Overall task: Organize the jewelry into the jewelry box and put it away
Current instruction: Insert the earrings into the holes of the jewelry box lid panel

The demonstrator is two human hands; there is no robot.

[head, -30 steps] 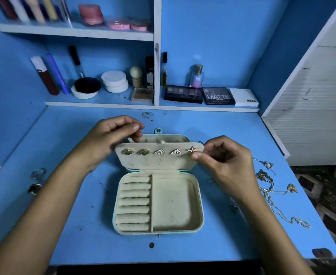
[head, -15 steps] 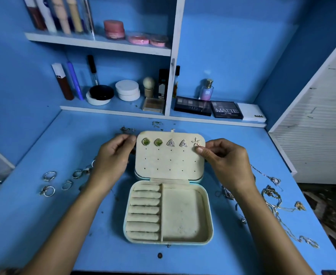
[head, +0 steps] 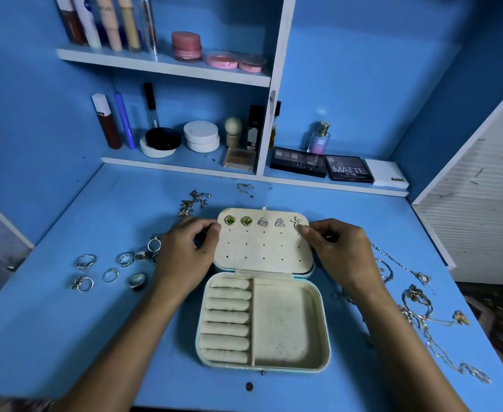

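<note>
1. Lying flatter than half a second ago, the earring panel (head: 263, 243) of the jewelry box (head: 263, 322) now faces up; a second ago it was tipped toward the camera.
2. Box sits open, mid-desk (head: 66, 337), as before.
3. Left hand (head: 184, 257) pinches the panel's left edge; right hand (head: 337, 254) pinches the right edge, thumb just under the star earring (head: 296, 222). Grip unchanged.
4. Five earrings remain in the panel's top row: two green studs (head: 238, 220), two triangular studs (head: 272, 223), then the star.
5. Rings (head: 110, 272) lie left of the box, necklaces (head: 422, 307) right, loose earrings (head: 193, 200) behind the left hand.
</note>
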